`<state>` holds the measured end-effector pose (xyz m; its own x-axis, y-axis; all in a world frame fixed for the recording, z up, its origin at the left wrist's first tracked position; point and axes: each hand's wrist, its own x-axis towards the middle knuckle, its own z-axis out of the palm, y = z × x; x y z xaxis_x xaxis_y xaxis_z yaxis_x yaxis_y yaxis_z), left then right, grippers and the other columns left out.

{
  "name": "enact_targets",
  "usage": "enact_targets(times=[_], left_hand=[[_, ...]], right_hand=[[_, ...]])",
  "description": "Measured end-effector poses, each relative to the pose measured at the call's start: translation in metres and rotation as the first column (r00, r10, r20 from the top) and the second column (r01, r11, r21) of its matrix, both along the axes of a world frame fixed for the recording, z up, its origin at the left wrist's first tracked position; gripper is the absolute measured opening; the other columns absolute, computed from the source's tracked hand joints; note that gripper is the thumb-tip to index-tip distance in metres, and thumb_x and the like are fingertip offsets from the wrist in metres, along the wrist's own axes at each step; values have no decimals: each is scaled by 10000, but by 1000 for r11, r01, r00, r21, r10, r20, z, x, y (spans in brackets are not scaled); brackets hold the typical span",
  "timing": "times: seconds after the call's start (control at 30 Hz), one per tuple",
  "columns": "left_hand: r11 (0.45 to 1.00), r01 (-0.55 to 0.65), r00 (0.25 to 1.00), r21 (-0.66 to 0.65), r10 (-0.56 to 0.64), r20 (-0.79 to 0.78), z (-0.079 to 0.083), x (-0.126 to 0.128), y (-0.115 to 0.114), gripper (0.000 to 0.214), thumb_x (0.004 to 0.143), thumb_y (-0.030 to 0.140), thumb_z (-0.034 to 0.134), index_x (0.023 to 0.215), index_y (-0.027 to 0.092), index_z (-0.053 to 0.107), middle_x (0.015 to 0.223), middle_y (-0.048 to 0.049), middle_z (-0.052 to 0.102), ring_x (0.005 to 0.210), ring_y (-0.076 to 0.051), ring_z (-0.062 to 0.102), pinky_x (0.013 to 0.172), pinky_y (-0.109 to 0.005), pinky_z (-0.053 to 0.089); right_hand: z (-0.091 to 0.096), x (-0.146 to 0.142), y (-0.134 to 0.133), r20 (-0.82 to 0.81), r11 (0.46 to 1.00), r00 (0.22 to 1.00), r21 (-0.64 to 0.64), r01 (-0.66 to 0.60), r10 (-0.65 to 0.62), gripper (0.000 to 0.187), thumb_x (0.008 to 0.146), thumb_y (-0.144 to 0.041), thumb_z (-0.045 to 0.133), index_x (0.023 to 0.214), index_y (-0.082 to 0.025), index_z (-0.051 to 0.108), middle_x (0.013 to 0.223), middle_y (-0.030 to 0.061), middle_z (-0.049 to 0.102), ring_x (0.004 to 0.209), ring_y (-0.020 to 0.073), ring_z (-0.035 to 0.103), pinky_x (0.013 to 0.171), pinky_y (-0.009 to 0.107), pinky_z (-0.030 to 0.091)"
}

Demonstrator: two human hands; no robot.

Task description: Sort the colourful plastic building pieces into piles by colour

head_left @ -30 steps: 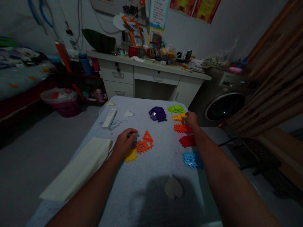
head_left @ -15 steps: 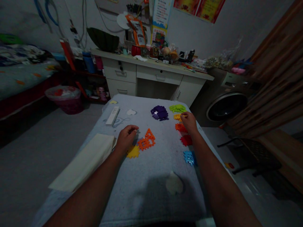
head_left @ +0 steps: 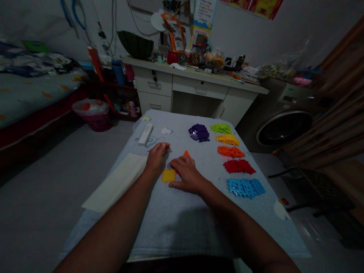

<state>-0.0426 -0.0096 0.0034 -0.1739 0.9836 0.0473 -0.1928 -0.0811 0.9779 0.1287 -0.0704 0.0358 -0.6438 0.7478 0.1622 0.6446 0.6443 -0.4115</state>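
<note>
My left hand (head_left: 157,157) rests on the cloth, its fingers loosely bent and nothing visible in them. My right hand (head_left: 186,174) is spread over a few joined plastic interlocking pieces, thumb and fingers apart. A yellow square piece (head_left: 168,175) with toothed edges shows between its thumb and fingertips. Beyond the knuckles pokes the tip of an orange triangular piece (head_left: 186,153); the orange part nearer me is mostly hidden. To the right lie piles of such pieces: green (head_left: 222,128), yellow (head_left: 227,139), orange (head_left: 231,151), red (head_left: 239,166) and blue (head_left: 246,188). A purple pile (head_left: 199,132) sits farther back.
A light blue cloth (head_left: 182,220) covers the table. On its left lie a folded cream sheet (head_left: 118,184) and a white power strip (head_left: 146,134) with a cord. Behind stands a cluttered desk (head_left: 199,89), with a washing machine (head_left: 280,117) at right and a pink bin (head_left: 95,117) at left.
My right hand has moved from the yellow pile leftward and nearer to me, onto the joined pieces. The view has shifted, and the colour piles on the right now show fully.
</note>
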Motion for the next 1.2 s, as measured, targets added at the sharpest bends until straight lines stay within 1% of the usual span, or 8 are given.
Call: enact_targets(times=[0.3, 0.53, 0.67, 0.83, 0.9, 1.0, 1.1, 1.2], left_hand=[[1000, 3, 1000, 2, -3, 10, -1, 1, 1, 406, 754, 566, 640, 882, 182, 677, 992, -78, 693, 991, -215, 636, 877, -347, 505], [999, 33, 998, 1, -33, -56, -6, 1, 4, 316, 759, 490, 653, 883, 202, 695, 941, -56, 694, 938, -190, 640, 837, -320, 505], [998, 51, 984, 24, -46, -171, -3, 3, 3, 266, 761, 453, 633, 856, 211, 693, 898, -42, 688, 885, -190, 630, 798, -321, 505], [994, 94, 964, 47, -80, -254, -1, 6, -2, 192, 740, 389, 646, 839, 230, 686, 843, -14, 674, 814, -178, 620, 766, -316, 502], [992, 112, 957, 62, -91, -277, -1, 6, -2, 179, 742, 374, 644, 844, 232, 683, 847, -13, 675, 819, -179, 624, 784, -325, 499], [991, 123, 948, 58, -100, -303, 0, 5, -2, 174, 742, 360, 640, 851, 230, 679, 845, -16, 675, 816, -182, 625, 801, -340, 496], [990, 136, 944, 42, -117, -310, 2, 6, -3, 181, 740, 364, 639, 853, 227, 675, 827, -18, 669, 796, -184, 620, 775, -343, 498], [989, 144, 944, 38, -125, -307, 3, 6, -4, 186, 733, 364, 646, 853, 225, 673, 814, -14, 665, 787, -182, 619, 765, -339, 497]], right_hand=[[-6, 4, 0, -44, 998, 998, 52, 40, -38, 521, 753, -408, 743, 1222, -225, 609, 1173, 90, 593, 1166, 284, 455, 1067, 484, 289], [-2, 30, 9, -224, 950, 936, 91, 297, -272, 237, 917, -345, 532, 1058, -188, 638, 998, 75, 645, 1008, 226, 524, 951, 373, 358], [-6, 49, 23, -187, 869, 864, 80, 488, -468, 409, 1020, -354, 279, 813, -202, 597, 787, 54, 621, 814, 200, 543, 813, 327, 380], [-15, 61, 33, -133, 814, 806, -13, 581, -577, 484, 1019, -461, 276, 691, -223, 541, 657, 24, 582, 657, 167, 534, 674, 280, 369], [-18, 62, 35, -115, 756, 751, -3, 655, -651, 422, 992, -482, 353, 756, -219, 582, 721, 43, 622, 717, 185, 565, 701, 291, 389], [-23, 64, 36, -116, 656, 662, 87, 749, -741, 344, 912, -460, 507, 1094, -185, 606, 1070, 135, 650, 996, 271, 575, 836, 376, 425], [-25, 65, 35, -77, 691, 697, 98, 717, -713, 510, 845, -406, 585, 1300, -187, 516, 1290, 168, 563, 1162, 331, 500, 937, 465, 411], [-25, 65, 34, 5, 765, 765, 54, 642, -643, 529, 797, -319, 614, 1305, -204, 523, 1315, 159, 554, 1171, 352, 484, 961, 506, 403]])
